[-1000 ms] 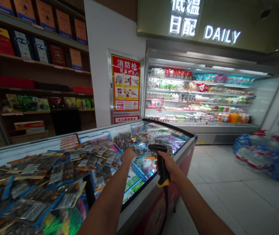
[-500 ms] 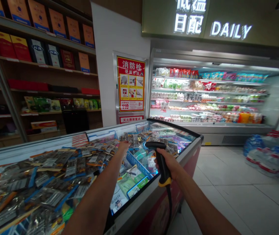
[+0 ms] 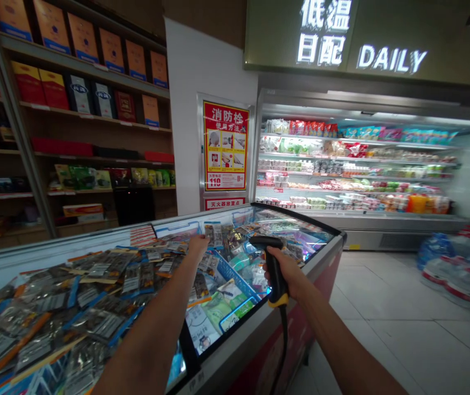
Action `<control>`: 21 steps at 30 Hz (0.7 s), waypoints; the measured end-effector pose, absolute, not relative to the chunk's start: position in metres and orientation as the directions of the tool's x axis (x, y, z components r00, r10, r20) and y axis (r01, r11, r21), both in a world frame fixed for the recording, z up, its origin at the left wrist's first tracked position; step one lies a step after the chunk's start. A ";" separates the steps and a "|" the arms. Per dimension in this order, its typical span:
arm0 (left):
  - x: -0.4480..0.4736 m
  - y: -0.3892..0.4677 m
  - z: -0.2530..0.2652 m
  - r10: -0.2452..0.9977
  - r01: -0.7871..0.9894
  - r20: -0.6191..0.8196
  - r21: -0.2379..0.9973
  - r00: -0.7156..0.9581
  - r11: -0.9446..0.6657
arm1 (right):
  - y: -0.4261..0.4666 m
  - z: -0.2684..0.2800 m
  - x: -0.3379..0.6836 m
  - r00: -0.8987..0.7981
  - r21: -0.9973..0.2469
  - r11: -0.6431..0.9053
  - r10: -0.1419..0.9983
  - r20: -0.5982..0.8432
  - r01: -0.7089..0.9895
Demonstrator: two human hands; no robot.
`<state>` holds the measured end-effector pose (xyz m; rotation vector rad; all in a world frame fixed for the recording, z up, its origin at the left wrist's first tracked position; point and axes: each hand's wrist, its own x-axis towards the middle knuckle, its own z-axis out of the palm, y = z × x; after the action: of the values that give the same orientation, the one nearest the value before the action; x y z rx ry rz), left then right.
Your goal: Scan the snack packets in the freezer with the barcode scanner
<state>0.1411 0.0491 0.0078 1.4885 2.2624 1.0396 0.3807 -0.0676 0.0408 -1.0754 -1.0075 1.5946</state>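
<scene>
My right hand [image 3: 285, 269] is wrapped round a black and yellow barcode scanner [image 3: 275, 274]. Its head points left over the freezer chest, and a cable hangs down from the handle. My left hand [image 3: 197, 244] reaches out over the chest, fingers closed at the edge of a small clear packet [image 3: 213, 235] with dark contents; the fingertips are small and partly hidden. Many similar packets [image 3: 103, 266] with blue and orange edges lie heaped to the left of my left arm. Others lie round the blue basket [image 3: 235, 277] in the chest.
The freezer chest's rim [image 3: 321, 249] runs along the right of the goods. Behind stands a lit refrigerated display [image 3: 354, 164]. Boxed goods fill the shelves [image 3: 95, 109] at left. Bottled water [image 3: 457, 269] stands on the tiled floor [image 3: 383, 296] at right.
My left hand has moved slightly left, with a packet now beside its fingertips. More packets show behind my left forearm. The scanner stays in my right hand; the view has shifted a little.
</scene>
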 end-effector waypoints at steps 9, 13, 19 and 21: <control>0.096 0.031 0.016 0.836 0.772 0.188 0.524 -0.516 0.359 | -0.059 0.039 0.377 -0.136 -0.936 -0.236 0.969 -0.206 -0.262; 0.095 0.024 0.013 0.798 0.798 0.248 0.438 -0.549 0.414 | -0.055 0.037 0.381 -0.116 -0.930 -0.242 0.969 -0.218 -0.276; 0.102 0.025 0.003 0.836 0.900 0.351 0.274 -0.422 0.339 | -0.048 0.029 0.396 -0.083 -0.924 -0.238 0.971 -0.223 -0.299; 0.107 0.027 0.000 0.871 0.926 0.331 0.233 -0.363 0.298 | -0.046 0.028 0.401 -0.087 -0.919 -0.233 0.972 -0.217 -0.319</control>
<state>0.1070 0.0274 0.0005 1.8422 2.6409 0.6407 0.4013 -0.0463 0.0275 -1.0909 -0.8737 1.5516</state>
